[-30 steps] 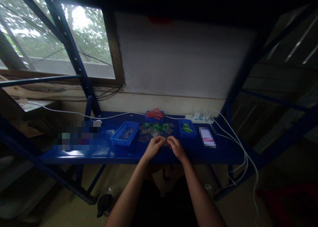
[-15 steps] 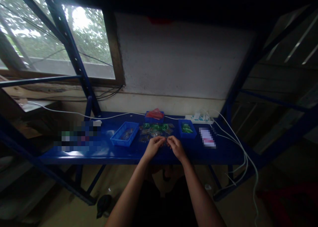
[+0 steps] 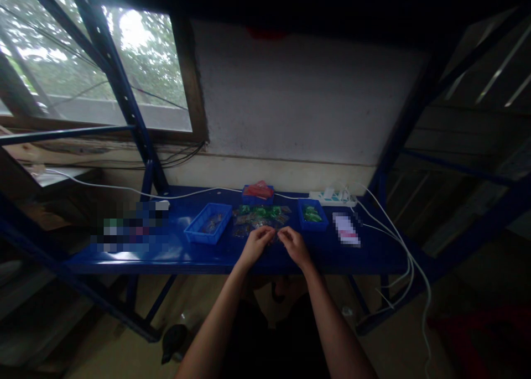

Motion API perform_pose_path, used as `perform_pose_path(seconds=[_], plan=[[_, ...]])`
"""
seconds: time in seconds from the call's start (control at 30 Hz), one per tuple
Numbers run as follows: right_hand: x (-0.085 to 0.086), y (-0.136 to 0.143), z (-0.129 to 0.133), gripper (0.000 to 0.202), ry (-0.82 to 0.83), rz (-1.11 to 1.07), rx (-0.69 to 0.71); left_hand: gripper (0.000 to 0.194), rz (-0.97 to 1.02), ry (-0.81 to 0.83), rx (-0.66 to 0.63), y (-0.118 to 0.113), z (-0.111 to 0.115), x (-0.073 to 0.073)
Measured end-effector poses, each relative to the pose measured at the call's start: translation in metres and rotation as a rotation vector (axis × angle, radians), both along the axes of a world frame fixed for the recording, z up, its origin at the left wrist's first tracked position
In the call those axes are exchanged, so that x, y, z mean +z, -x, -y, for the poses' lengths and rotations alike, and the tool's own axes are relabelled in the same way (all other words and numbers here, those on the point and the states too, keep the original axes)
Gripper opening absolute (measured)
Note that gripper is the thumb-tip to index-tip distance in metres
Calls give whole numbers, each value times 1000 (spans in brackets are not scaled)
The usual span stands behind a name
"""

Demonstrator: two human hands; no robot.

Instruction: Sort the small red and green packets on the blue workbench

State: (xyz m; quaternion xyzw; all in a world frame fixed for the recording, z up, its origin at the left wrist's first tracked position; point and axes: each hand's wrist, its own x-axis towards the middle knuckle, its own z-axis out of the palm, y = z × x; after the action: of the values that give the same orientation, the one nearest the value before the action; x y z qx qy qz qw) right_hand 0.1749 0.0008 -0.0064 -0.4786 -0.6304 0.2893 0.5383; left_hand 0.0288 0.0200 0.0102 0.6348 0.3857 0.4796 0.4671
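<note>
My left hand and my right hand are close together over the front part of the blue table. Both have their fingers pinched. Between the fingertips is something small that I cannot make out. Just beyond the hands lie small clear packets with dark contents, and green pieces along their far side. A blue tray with small clear items stands to the left. On the right, a smaller blue tray holds green packets. Red bags fill a blue box at the back.
A power strip with white cables lies at the back right. A blurred-out phone-like item is right of the green packets. Pixelated objects lie at the left. Blue rack posts frame the table.
Both hands stay in nearly the same place, with only a slight shift of the fingertips. The trays and packets look unchanged.
</note>
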Motion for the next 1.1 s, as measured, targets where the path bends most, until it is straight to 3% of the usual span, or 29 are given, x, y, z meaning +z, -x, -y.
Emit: perform_pose_path(seconds=[0.27,0.47,0.73,1.1], plan=[[0,-1,-1,23,7,-3,-32,31,24,-1,48,-1,-3,-5],[-1,0,-1,21,81,-141,17,30,26,-32,98,0,-6,-8],[2,-1,1,22,53,-280,68,31,236,87,61,-3,-7,-6],[-1,2,0,16,50,-203,61,30,55,49,-18,-3,-2,-2]])
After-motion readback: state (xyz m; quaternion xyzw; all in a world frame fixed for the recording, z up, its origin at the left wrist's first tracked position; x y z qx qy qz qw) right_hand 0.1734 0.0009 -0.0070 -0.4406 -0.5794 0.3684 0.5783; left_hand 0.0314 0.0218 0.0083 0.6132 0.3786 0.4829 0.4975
